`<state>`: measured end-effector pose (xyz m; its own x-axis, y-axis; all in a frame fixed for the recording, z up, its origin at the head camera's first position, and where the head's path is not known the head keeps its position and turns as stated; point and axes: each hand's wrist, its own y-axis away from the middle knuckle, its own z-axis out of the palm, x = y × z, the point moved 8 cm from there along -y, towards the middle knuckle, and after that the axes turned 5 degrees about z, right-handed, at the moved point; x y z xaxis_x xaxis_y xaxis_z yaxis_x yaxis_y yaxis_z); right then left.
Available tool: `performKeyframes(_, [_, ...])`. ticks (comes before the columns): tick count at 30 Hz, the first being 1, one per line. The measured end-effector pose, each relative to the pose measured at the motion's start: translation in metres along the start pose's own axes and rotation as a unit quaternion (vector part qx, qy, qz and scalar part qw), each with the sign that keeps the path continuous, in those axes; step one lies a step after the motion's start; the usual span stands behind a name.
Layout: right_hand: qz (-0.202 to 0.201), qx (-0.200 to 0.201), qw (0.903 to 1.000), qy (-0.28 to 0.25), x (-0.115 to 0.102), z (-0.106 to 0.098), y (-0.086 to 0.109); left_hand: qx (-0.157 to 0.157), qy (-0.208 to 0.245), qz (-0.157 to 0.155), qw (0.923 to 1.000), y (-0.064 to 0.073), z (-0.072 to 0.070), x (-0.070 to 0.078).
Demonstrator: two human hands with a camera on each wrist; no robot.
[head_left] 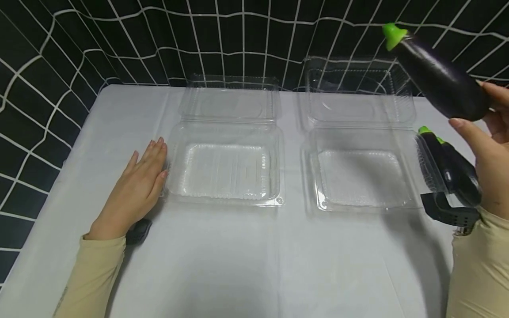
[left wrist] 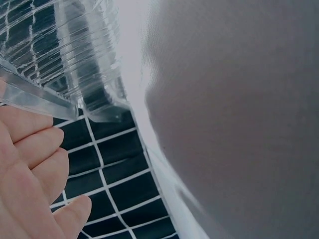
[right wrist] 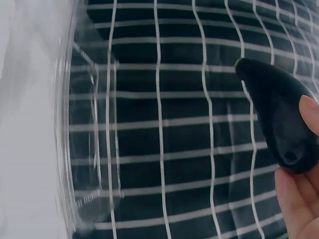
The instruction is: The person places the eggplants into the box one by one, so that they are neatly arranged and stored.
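Note:
A dark purple eggplant (head_left: 441,79) with a bright green cap is held up at the right by my right hand (head_left: 495,141), thumb and fingers around its thick end. The right wrist view shows the same eggplant (right wrist: 279,114) against the dark grid, thumb and fingertips on its wide end. On the left, my left hand (head_left: 137,190) lies with fingers extended beside the left clear plastic container (head_left: 226,201), fingertips right at its side wall. In the left wrist view those fingers (left wrist: 42,149) appear just below the container's ribbed wall (left wrist: 84,55).
A second clear clamshell container (head_left: 358,207) stands lid-up on the right. More eggplants (head_left: 453,168) lie at the table's right, partly hidden by the right hand and wrist strap. A white cloth (head_left: 238,265) covers the table; a black white-grid curtain (head_left: 238,39) hangs behind and left.

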<state>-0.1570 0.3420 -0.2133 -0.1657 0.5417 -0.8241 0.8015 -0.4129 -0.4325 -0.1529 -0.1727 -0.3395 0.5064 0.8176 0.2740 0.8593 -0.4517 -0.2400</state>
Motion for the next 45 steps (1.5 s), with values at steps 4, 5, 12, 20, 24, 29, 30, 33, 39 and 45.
performKeyframes(4, [-0.009, -0.03, 0.9981, -0.053, -0.02, 0.02, 0.012, -0.004, 0.001, -0.003, 1.0, 0.002, 0.0, -0.001])
performKeyframes(5, [-0.013, -0.037, 0.9978, -0.054, -0.025, 0.024, 0.016, -0.005, 0.001, -0.003, 1.0, 0.003, 0.0, -0.001])
performKeyframes(12, [-0.074, -0.097, 0.9889, -0.084, -0.048, 0.052, 0.038, -0.01, 0.0, -0.004, 0.9999, 0.006, -0.003, -0.002])
performKeyframes(20, [-0.068, -0.157, 0.9618, -0.214, -0.064, 0.08, 0.051, -0.006, 0.002, -0.006, 1.0, 0.011, -0.004, -0.004])
performKeyframes(24, [-0.082, -0.18, 0.9468, -0.254, -0.072, 0.094, 0.06, -0.007, 0.001, -0.003, 1.0, 0.011, -0.002, -0.003])
performKeyframes(29, [-0.116, -0.228, 0.9239, -0.284, -0.08, 0.115, 0.077, -0.009, 0.0, 0.004, 1.0, 0.009, -0.003, -0.002])
performKeyframes(30, [-0.124, -0.239, 0.9226, -0.277, -0.08, 0.119, 0.081, -0.008, 0.002, 0.006, 0.9999, 0.008, -0.003, -0.001])
performKeyframes(33, [-0.131, -0.268, 0.9178, -0.262, -0.08, 0.13, 0.089, -0.006, 0.007, 0.011, 0.9999, 0.004, -0.003, 0.0])
performKeyframes(39, [-0.126, -0.303, 0.914, -0.239, -0.081, 0.143, 0.095, -0.002, 0.005, 0.003, 1.0, 0.002, -0.001, -0.001])
performKeyframes(45, [-0.121, -0.319, 0.912, -0.227, -0.08, 0.15, 0.097, 0.003, 0.009, 0.001, 1.0, 0.001, -0.002, 0.0])
